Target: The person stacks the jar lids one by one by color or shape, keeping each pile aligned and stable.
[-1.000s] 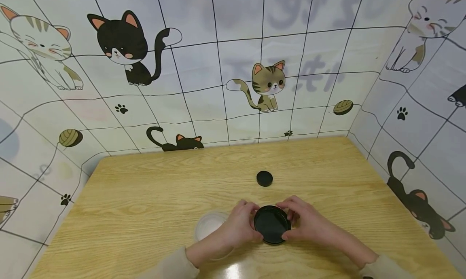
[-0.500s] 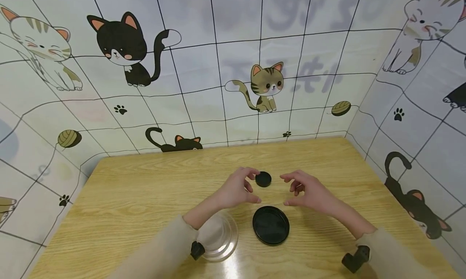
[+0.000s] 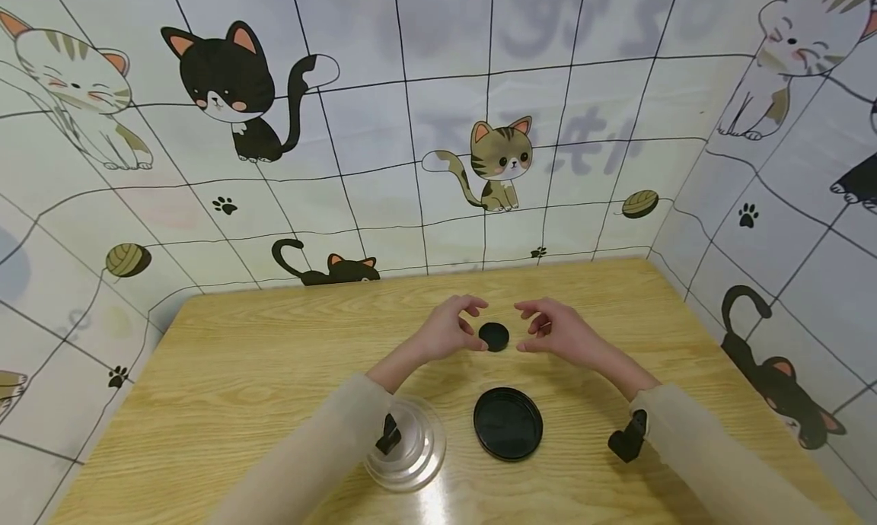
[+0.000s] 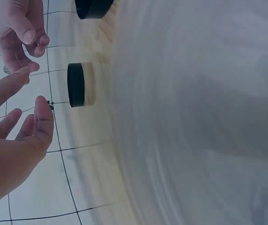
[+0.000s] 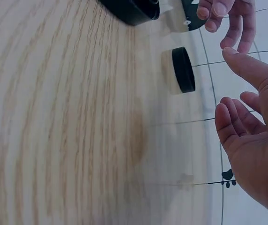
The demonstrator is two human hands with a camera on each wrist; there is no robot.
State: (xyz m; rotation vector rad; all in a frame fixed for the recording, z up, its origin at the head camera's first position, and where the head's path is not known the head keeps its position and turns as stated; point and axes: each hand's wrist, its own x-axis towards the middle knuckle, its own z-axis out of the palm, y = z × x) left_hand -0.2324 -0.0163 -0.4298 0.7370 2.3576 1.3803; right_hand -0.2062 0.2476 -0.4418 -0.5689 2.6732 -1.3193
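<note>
A small black disc, like a cap, lies on the wooden table between my two hands. My left hand is on its left, the thumb tip overlapping the disc's edge in the head view. On the other side, my right hand hovers with thumb and fingers apart, close to the disc. Both wrist views show the disc standing off from the curved fingers, with nothing held. Nearer to me lies a larger round black dish with a raised rim, untouched.
A clear round container stands left of the black dish, partly hidden under my left sleeve. It fills much of the left wrist view. Cat-patterned sheets enclose the wooden table at the back and sides.
Both hands held the larger black dish a second ago, then let go of it. They have moved forward to either side of the small disc. The dish stays on the table.
</note>
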